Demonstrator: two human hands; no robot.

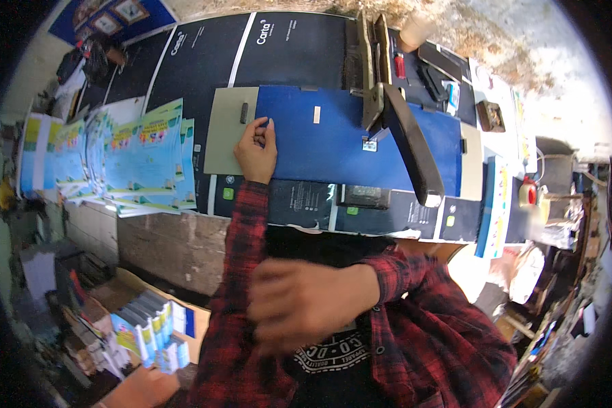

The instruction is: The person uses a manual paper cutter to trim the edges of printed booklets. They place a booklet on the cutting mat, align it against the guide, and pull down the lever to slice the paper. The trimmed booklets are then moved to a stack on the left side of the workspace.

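My left hand (257,151) rests at the left end of a flat blue board (306,149), over its border with a grey-green panel (224,129). Its fingers are curled, thumb and fingertips close together; whether something thin is between them does not show. Blurred by motion, my right hand (309,302) hangs in front of my body, across the left sleeve. On the blue board stands a metal bench tool with a long dark lever handle (411,146), its end pointing toward me. A small dark block (244,112) sits on the grey-green panel near my left fingertips.
Printed blue-green sheets (146,160) lie fanned in stacks at left. A dark flat device (362,196) lies in front of the board. Beyond the tool are a red lighter-like item (399,66) and a small box (490,116). Another printed stack (494,207) lies at right.
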